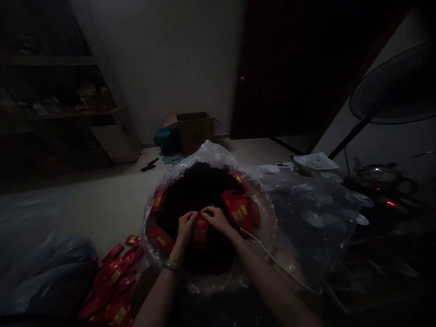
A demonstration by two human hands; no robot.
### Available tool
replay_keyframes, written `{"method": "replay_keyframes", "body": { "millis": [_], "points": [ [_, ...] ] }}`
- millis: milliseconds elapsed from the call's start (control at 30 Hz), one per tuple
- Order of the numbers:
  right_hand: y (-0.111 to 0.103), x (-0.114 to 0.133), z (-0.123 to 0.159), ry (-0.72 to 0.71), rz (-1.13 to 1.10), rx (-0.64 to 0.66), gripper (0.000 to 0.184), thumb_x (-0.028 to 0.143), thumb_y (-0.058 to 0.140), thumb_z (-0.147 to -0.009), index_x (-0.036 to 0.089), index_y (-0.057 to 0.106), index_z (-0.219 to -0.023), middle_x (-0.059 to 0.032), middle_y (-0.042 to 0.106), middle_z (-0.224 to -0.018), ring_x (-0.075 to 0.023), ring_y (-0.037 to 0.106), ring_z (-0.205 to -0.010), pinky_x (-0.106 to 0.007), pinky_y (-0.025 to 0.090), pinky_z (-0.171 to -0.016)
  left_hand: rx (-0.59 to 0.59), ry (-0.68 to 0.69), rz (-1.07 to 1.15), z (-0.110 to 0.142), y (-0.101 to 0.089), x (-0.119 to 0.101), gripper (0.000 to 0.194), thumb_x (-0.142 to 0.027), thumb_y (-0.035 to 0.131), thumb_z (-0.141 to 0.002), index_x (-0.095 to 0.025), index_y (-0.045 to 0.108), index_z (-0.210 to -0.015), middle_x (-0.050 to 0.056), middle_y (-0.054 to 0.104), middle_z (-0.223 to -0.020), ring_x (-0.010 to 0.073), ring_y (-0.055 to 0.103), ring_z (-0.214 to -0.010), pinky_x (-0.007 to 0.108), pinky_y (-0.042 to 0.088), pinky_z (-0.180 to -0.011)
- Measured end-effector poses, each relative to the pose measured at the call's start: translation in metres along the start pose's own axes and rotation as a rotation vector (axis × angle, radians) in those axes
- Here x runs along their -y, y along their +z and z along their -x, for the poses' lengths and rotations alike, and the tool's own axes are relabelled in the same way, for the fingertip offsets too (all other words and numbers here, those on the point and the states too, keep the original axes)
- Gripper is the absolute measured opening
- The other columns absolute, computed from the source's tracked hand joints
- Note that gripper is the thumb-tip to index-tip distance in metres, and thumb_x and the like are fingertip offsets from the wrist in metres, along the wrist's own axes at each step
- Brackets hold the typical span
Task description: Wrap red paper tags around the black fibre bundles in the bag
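My left hand (pixel 185 228) and my right hand (pixel 215 218) pinch the top edge of a red packet (pixel 200 234) with a yellowish label, one hand at each upper corner. The packet hangs upright over a heap of dark loose material, perhaps tea leaves (pixel 200 181), in a round container lined with a clear plastic bag (pixel 218 152). More red packets (pixel 240 211) lie on the heap's right side. Others rest along its left edge, among them a red packet (pixel 161 238) near my left hand. Dim light hides whether the held packet is open.
A pile of red packets (pixel 116 277) lies on the floor at left. A white cord (pixel 272 259) runs below my right forearm. Clear plastic sheeting (pixel 313 218) spreads rightward, near a kettle (pixel 378 172) and a standing fan (pixel 391 86). Behind stands a cardboard box (pixel 195 131).
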State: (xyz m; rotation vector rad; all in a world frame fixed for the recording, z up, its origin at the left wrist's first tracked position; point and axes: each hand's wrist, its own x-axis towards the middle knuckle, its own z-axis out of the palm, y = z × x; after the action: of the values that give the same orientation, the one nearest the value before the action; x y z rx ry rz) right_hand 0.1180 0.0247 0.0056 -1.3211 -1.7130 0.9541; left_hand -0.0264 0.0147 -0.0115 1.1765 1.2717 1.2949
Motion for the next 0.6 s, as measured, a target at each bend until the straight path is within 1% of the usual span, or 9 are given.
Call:
{"method": "replay_keyframes", "body": {
  "millis": [100,233,367,433,500,533,600],
  "points": [
    [0.001,0.001,0.0,0.008,0.0,-0.03,0.013,0.027,0.058,-0.076,0.019,0.069,-0.078,-0.0029,0.071,-0.08,-0.0171,0.064,-0.077,-0.028,0.048,-0.073,0.023,-0.001,-0.018,0.0,0.002,0.001,0.029,-0.042,0.065,-0.065,-0.014,0.071,-0.07,0.004,0.068,-0.067,0.0176,0.059,-0.064,0.025,0.044,-0.06],
    [0.0,-0.004,0.0,0.046,0.007,-0.077,0.013,0.027,0.059,-0.076,0.018,0.068,-0.073,-0.0034,0.07,-0.076,-0.0166,0.063,-0.073,-0.027,0.048,-0.069,0.048,0.009,-0.024,-0.001,0.004,0.003,0.03,-0.044,0.064,-0.065,-0.015,0.07,-0.068,0.004,0.068,-0.066,0.0179,0.059,-0.066,0.026,0.044,-0.062],
    [0.001,-0.012,-0.003,0.14,-0.097,-0.088,0.018,0.033,0.063,-0.071,0.016,0.067,-0.071,-0.0033,0.068,-0.071,-0.0167,0.062,-0.069,-0.026,0.047,-0.064,0.019,-0.011,-0.01,-0.001,0.003,0.003,0.033,-0.045,0.065,-0.065,-0.013,0.071,-0.071,0.004,0.068,-0.067,0.0181,0.059,-0.065,0.026,0.044,-0.062],
    [-0.001,-0.016,-0.004,0.148,-0.14,-0.093,0.021,0.036,0.064,-0.069,0.015,0.065,-0.067,-0.0026,0.067,-0.067,-0.016,0.061,-0.065,-0.026,0.046,-0.061,0.015,-0.026,-0.008,-0.001,0.002,0.003,0.034,-0.046,0.066,-0.064,-0.013,0.071,-0.071,0.005,0.069,-0.067,0.0182,0.059,-0.066,0.026,0.044,-0.062],
    [-0.005,-0.017,-0.005,0.113,-0.162,-0.132,0.023,0.039,0.064,-0.067,0.016,0.063,-0.063,-0.0017,0.065,-0.063,-0.015,0.059,-0.062,-0.025,0.045,-0.059,0.015,-0.061,0.054,-0.002,0.001,0.003,0.037,-0.048,0.066,-0.065,-0.012,0.071,-0.072,0.006,0.069,-0.068,0.0181,0.06,-0.065,0.026,0.044,-0.062],
    [-0.007,-0.016,-0.006,0.103,-0.181,-0.173,0.026,0.041,0.065,-0.066,0.016,0.061,-0.061,-0.0012,0.063,-0.061,-0.0144,0.058,-0.06,-0.025,0.045,-0.057,0.005,-0.092,0.12,-0.004,0.0,0.004,0.041,-0.051,0.065,-0.066,-0.011,0.071,-0.076,0.006,0.069,-0.07,0.0179,0.061,-0.065,0.026,0.044,-0.061],
    [-0.009,-0.011,-0.009,0.134,-0.268,-0.264,0.031,0.048,0.064,-0.065,0.017,0.058,-0.061,0.0003,0.059,-0.056,-0.0132,0.055,-0.054,-0.024,0.043,-0.05,-0.04,-0.171,0.29,-0.007,-0.002,0.007,0.051,-0.057,0.062,-0.067,-0.01,0.07,-0.088,0.008,0.07,-0.074,0.0177,0.063,-0.065,0.027,0.046,-0.061]
  ]
}}
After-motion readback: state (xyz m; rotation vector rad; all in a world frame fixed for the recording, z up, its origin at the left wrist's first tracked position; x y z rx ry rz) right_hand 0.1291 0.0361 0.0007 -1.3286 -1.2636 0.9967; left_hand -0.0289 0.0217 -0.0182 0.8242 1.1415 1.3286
